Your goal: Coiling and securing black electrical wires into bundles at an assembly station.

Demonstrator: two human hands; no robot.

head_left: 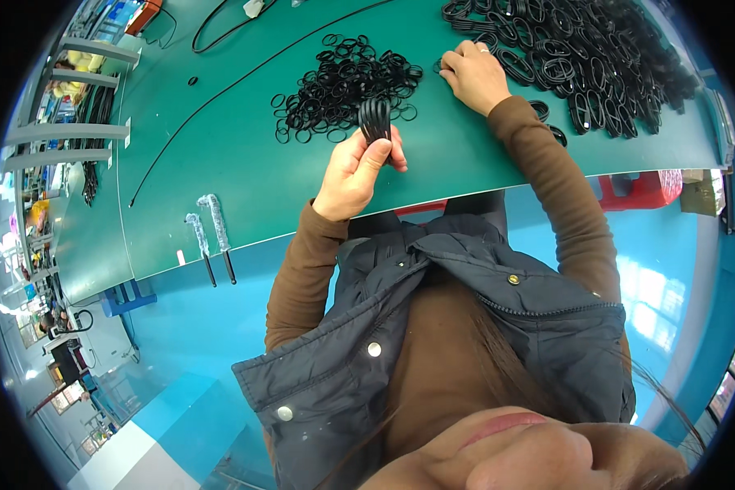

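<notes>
My left hand (pixel 353 173) is closed around a folded bundle of black cable (pixel 375 118), thumb across its front, just above the near part of the green table. The looped end of the bundle sticks up past the fingers. Directly behind it lies a loose heap of small black rings (pixel 335 91), which look like rubber bands. My right hand (pixel 475 77) is farther away, between that heap and a large pile of coiled black cables (pixel 555 61). Its fingers are curled down to the tabletop, with a thin black loop showing at their left side; what they grip is mostly hidden.
On the green table (pixel 253 175), a long black cable (pixel 245 79) runs diagonally at the left. Two black-handled tools (pixel 215 224) with wrapped heads overhang its front edge. An orange-red box (pixel 143 16) sits far left. Below the right edge is a red plastic stool (pixel 637 192).
</notes>
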